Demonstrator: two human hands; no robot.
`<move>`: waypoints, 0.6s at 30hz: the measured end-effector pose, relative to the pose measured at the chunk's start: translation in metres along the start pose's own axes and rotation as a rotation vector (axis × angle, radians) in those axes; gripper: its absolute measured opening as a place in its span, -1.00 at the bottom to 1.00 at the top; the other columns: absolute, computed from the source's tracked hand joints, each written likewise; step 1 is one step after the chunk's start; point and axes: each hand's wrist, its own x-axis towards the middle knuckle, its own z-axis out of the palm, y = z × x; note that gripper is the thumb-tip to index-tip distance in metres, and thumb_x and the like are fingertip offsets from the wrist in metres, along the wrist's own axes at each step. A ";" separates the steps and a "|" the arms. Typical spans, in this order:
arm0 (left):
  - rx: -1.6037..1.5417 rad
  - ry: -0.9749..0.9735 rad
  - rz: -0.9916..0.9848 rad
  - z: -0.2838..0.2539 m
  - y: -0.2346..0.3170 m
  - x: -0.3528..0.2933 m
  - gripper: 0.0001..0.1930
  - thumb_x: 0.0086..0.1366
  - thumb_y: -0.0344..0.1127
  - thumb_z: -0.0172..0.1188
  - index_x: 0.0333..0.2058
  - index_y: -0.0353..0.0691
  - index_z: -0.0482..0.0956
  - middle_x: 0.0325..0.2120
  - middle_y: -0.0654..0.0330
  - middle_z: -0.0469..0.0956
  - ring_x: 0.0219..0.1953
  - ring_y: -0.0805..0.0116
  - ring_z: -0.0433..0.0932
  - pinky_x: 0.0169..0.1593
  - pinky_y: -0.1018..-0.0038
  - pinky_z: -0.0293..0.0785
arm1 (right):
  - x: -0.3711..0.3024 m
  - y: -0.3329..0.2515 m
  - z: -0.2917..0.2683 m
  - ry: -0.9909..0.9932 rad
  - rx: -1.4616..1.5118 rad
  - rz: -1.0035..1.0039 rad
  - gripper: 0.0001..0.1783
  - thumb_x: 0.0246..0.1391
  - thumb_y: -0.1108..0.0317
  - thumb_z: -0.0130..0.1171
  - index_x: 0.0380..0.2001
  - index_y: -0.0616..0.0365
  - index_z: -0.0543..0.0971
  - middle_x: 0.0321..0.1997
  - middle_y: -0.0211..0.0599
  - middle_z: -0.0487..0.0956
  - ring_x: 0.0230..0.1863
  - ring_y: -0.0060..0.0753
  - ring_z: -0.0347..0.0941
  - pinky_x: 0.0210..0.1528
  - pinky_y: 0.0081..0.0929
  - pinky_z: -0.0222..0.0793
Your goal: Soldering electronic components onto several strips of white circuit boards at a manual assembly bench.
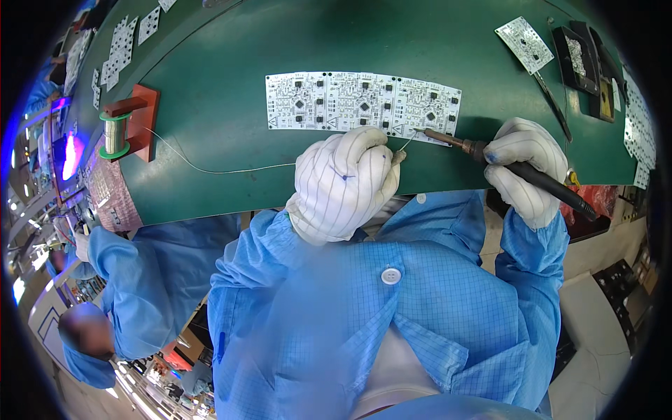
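Gloved in striped white, my left hand (348, 178) pinches a thin solder wire (234, 171), whose short end pokes out toward the circuit boards. My right hand (526, 168), also gloved, grips a soldering iron (535, 175) by its black handle. The iron's tip points left and meets the lower edge of the rightmost white circuit board (428, 105), close to the wire's end. Joined to it in a row are a middle board (362, 99) and a left board (297, 98), all carrying black chips. The wire runs back to a solder spool (114, 134) on a red-brown stand (145, 122).
A green mat (210, 91) covers the bench. At the far right are a single board (523, 43), tweezers (553, 105), a black iron holder (584, 66) and more boards (638, 126). Further boards (120, 45) lie far left. A co-worker in blue (154, 280) sits at left.
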 end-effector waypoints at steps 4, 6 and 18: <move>0.025 0.032 0.011 0.002 0.000 0.000 -0.80 -0.01 -0.32 0.35 -0.44 -0.12 0.49 -0.24 0.26 0.53 -0.36 0.34 0.55 -0.31 0.43 0.48 | 0.000 0.000 -0.002 0.009 0.012 0.013 -0.78 -0.31 0.38 0.25 -0.48 0.15 0.52 -0.49 -0.25 0.59 -0.55 -0.23 0.44 -0.42 -0.33 0.35; -0.008 0.053 -0.001 0.002 0.001 0.001 -0.80 -0.04 -0.34 0.36 -0.46 -0.11 0.48 -0.25 0.26 0.52 -0.37 0.34 0.54 -0.32 0.42 0.48 | 0.000 0.000 -0.003 0.000 -0.019 -0.003 -0.78 -0.31 0.38 0.25 -0.47 0.15 0.52 -0.50 -0.26 0.59 -0.56 -0.23 0.44 -0.43 -0.33 0.35; 0.178 0.115 -0.174 -0.030 -0.022 -0.008 -0.79 -0.11 -0.50 0.33 -0.49 -0.18 0.46 -0.31 0.16 0.57 -0.26 0.13 0.56 -0.16 0.26 0.49 | -0.011 -0.013 0.010 0.082 -0.163 -0.205 -0.76 -0.43 0.37 0.28 -0.53 0.17 0.57 -0.59 -0.26 0.54 -0.59 -0.21 0.45 -0.46 -0.34 0.38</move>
